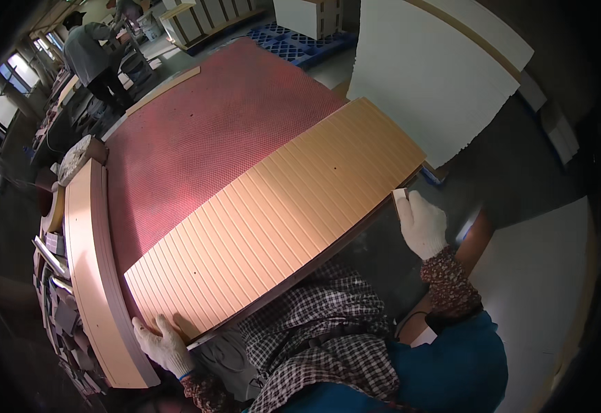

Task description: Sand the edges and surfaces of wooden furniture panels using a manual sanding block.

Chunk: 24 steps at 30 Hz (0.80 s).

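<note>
Panel (273, 224) is being touched at its left end by the left hand (166, 347), fingers spread, grip unclear | right hand (422, 224) is being held curled by the near edge, hold unclear | grooving is being shown complete; remaining work cannot be told | tan, ribbed face is being supported upward on red mat (204, 131)

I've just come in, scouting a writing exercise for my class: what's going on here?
The person's gloved left hand is at the near left end of a grooved tan panel lying on a red surface. The gloved right hand is at its near edge toward the right end, perhaps gripping a small pale piece. More tan panels are stacked at the left, and another person stands in the background.
</note>
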Each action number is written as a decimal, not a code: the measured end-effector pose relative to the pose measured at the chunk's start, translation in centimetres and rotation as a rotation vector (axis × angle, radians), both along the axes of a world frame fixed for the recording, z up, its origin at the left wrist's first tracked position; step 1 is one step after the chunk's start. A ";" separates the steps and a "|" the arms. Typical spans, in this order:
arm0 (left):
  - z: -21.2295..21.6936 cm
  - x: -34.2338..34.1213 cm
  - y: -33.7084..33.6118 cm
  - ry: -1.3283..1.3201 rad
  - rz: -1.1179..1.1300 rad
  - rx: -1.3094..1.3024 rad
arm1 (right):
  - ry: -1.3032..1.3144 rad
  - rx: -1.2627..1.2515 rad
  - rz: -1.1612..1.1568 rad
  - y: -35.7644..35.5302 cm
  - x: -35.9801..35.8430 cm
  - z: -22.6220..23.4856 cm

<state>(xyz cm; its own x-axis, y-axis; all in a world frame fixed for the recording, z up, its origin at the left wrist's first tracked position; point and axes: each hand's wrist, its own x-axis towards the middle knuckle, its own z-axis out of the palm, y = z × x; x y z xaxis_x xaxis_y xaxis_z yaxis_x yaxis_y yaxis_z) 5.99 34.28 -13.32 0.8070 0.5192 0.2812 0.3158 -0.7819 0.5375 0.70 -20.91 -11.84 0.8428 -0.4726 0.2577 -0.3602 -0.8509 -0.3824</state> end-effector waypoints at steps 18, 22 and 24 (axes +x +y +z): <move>2.7 6.9 -19.5 0.134 -0.743 0.313 | 0.197 -0.444 0.318 -1.6 3.3 2.2; 2.3 7.0 -19.4 0.133 -0.749 0.324 | 0.222 -0.355 0.305 -1.8 7.4 2.4; 2.2 7.0 -19.4 0.143 -0.747 0.331 | 0.220 -0.336 0.338 -1.9 10.8 2.3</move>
<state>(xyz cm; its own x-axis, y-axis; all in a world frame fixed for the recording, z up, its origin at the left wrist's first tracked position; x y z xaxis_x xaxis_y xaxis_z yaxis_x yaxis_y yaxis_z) 13.00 14.91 -11.13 0.9462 -0.2592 0.1939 -0.3015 -0.9236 0.2368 11.51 -22.83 -9.55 0.9852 -0.0864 0.1478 -0.0852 -0.9963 -0.0147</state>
